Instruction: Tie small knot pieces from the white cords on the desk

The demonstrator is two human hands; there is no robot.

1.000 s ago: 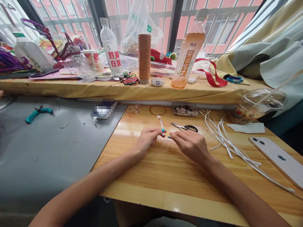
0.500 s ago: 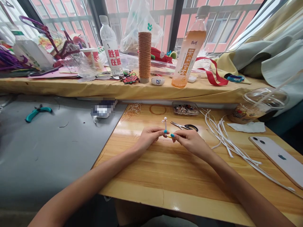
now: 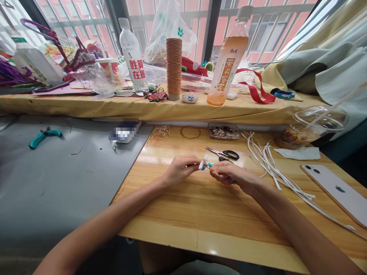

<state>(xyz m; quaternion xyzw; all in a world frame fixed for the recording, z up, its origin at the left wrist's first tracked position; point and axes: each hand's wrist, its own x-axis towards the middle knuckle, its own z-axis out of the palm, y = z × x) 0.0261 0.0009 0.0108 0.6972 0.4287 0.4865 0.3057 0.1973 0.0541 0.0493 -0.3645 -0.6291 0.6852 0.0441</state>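
Over the wooden board, my left hand [image 3: 182, 168] is closed in a pinch on a small white cord piece [image 3: 202, 164] with a knotted or folded end. Close beside it, my right hand [image 3: 233, 175] is closed, its fingertips gripping a thin yellow-brown strand [image 3: 210, 169] that runs to the white piece. Where strand and cord meet is partly covered by fingers. Black-handled scissors [image 3: 229, 154] lie just beyond my right hand. Several white cords [image 3: 268, 162] are spread on the board to its right.
A clear box of small parts [image 3: 224, 131], a coil of brown thread [image 3: 190, 132] and thread scraps [image 3: 162, 132] lie at the back. A phone [image 3: 338, 188] and a plastic cup [image 3: 304, 130] are at right. Teal pliers [image 3: 45, 137] rest on the grey mat. Bottles and a thread spool [image 3: 174, 68] stand on the ledge.
The white piece has tipped from upright to a lower, slanted pose at my left fingertips. My right hand has turned and curled more, shifting slightly down and right.
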